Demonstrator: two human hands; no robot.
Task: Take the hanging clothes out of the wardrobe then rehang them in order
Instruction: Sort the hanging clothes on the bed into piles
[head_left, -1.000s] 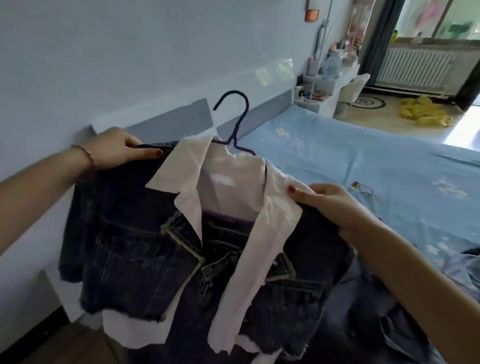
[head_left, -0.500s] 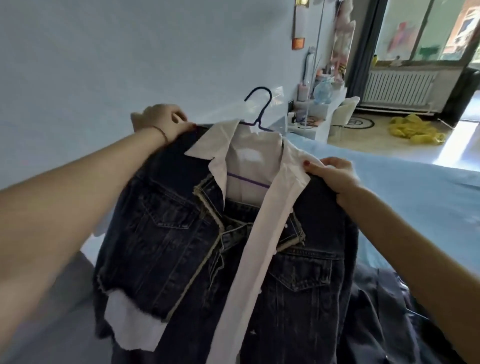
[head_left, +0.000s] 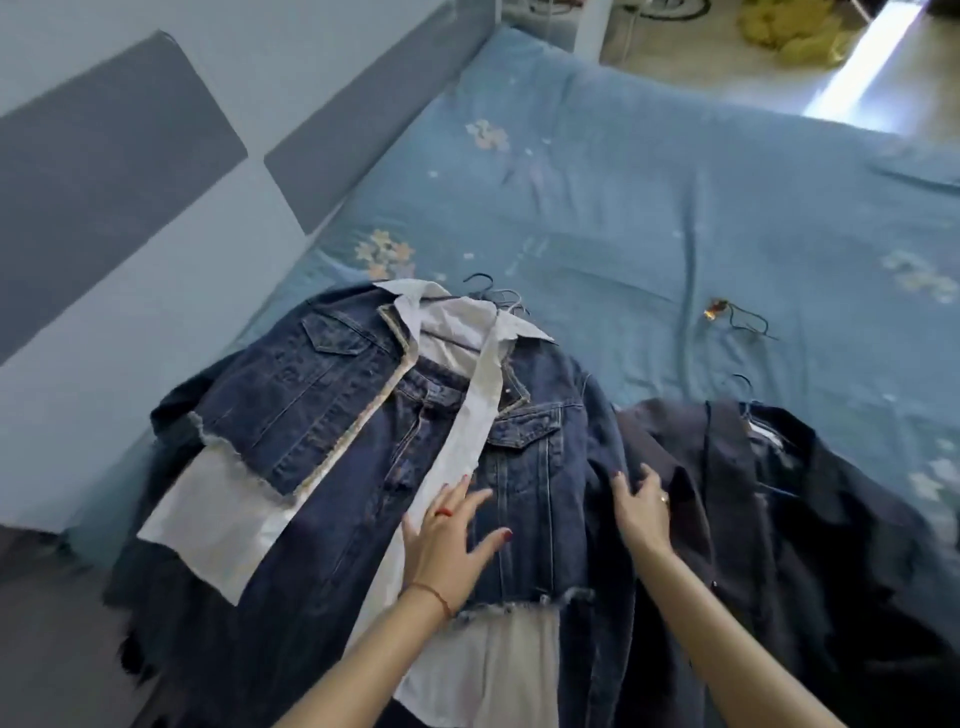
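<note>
A dark denim jacket with white shirt panels and a white collar lies flat on the blue bed, still on its dark hanger, whose hook peeks out past the collar. My left hand rests on the jacket front with fingers spread. My right hand lies with straight fingers at the jacket's right edge, where it meets a dark navy garment. That garment lies beside it on the right, with its own hanger hook showing.
A grey padded headboard runs along the blue wall on the left. A small dark cord with a metal piece lies on the sheet. Yellow cloth lies on the floor beyond the bed.
The denim jacket, held up by its shoulders in both hands before, now lies flat on the bed. Both hands have let go and rest on the cloth, lower down.
</note>
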